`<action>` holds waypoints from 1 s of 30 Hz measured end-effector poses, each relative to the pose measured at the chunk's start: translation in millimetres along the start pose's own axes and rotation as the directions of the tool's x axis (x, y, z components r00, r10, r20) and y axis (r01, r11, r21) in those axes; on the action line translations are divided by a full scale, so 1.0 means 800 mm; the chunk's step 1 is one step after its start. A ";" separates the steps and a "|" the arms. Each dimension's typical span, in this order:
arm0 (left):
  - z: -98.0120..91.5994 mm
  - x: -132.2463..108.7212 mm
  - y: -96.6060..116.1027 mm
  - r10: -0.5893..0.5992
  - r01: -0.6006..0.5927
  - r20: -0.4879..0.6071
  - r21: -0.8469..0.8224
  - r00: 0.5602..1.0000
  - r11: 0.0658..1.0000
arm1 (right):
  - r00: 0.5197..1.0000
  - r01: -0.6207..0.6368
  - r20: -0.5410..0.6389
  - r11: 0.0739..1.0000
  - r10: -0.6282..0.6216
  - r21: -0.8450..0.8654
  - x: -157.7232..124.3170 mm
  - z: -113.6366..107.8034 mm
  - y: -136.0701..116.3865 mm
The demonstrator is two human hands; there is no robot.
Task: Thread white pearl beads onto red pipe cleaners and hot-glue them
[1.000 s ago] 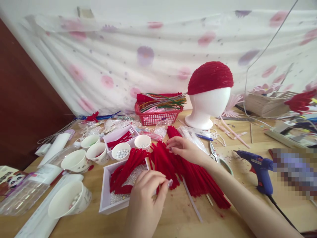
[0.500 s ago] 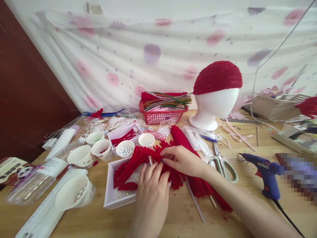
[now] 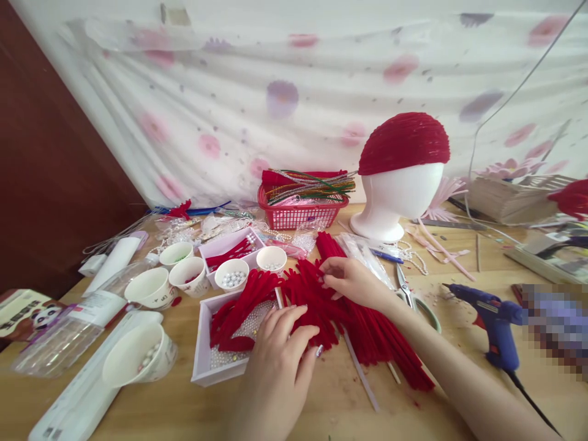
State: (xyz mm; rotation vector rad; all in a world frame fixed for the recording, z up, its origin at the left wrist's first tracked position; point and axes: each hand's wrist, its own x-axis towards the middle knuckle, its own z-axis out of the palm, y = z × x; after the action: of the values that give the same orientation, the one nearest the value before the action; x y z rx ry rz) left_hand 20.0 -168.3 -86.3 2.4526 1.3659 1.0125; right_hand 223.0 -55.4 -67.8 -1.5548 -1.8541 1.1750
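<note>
- Left hand (image 3: 279,358): hangs palm down at the near right corner of the white tray (image 3: 203,343), hiding part of it; shows thumb parted from half-bent fingers, nothing seen between the tips; underside hidden.
- Right hand (image 3: 353,283): reaches in over the right edge of the short red strips (image 3: 316,309); shows thumb and fingers half curled, slightly apart; cannot tell whether gripping a strip or merely touching.
- Short red strips: lie in a loose, fanned heap between both hands, just right of the white tray.
- Long red strips (image 3: 367,337): lie bundled, slanting beneath the right wrist toward the near right.
- White tray: contains looped red strips (image 3: 243,300) over small pearly beads.
- Paper cup (image 3: 233,264): stands just behind the white tray, holding pale beads.
- Scissors (image 3: 404,285): lie beside the right forearm, partly covered by it.
- Blue glue gun (image 3: 498,318): lies on the wooden table (image 3: 340,407), well apart from both hands.
- White mannequin head (image 3: 399,196): stands upright behind the long red strips, wearing a red cap (image 3: 404,144).
- Red basket (image 3: 303,217): stands left of the mannequin, heaped with coloured stems.
</note>
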 end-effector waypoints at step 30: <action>-0.102 0.131 -0.092 -0.613 0.296 0.410 0.610 0.676 0.735 | 0.987 0.148 -0.143 0.702 -0.066 0.697 -0.027 0.011 -0.004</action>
State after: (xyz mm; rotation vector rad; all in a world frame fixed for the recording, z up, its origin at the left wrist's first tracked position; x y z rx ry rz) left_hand -44.9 -56.9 -5.9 2.1633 2.0103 -0.2766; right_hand 220.0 -79.1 -66.3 -1.0170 -1.1622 1.4752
